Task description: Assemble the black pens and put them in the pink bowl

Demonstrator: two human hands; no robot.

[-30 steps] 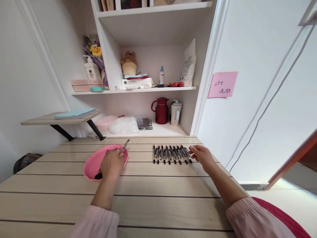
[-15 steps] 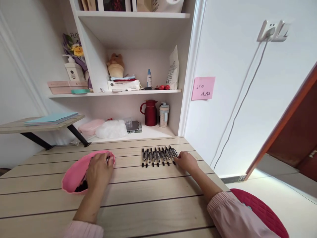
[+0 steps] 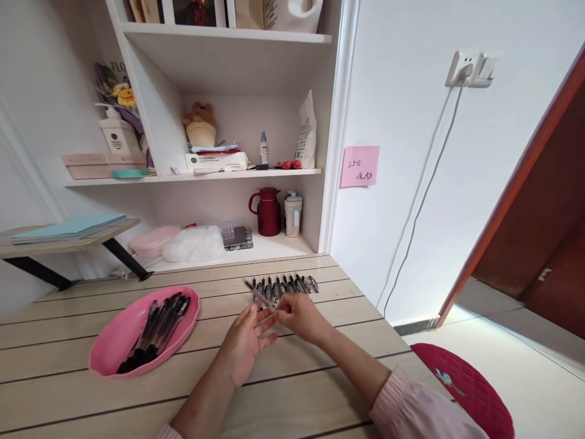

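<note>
Slightly blurred, a dark pen (image 3: 259, 294) slants over the near-left end of the row. My right hand (image 3: 301, 317) is closed on its lower end in a pinch. Just left of it, my left hand (image 3: 244, 344) is turned partly palm up, fingers spread, tips close to the pen; whether they touch it I cannot tell. Behind both hands, several black-and-clear pens (image 3: 292, 283) lie side by side in a row, their near ends partly covered by my hands. At the left, a pink scalloped tray (image 3: 103, 341) contains a pile of several more black pens (image 3: 158, 332).
The slatted wooden table (image 3: 274, 402) meets a white shelf unit (image 3: 228, 177). A red jug (image 3: 269, 213) and a speckled cup (image 3: 293, 214) stand at the back. A small raised stand (image 3: 82, 244) is at the left, a red round stool (image 3: 466, 390) at the right.
My left hand has left the pink tray and come right to meet my right hand. My right hand has moved left from the row's right end. A pen now shows between them.
</note>
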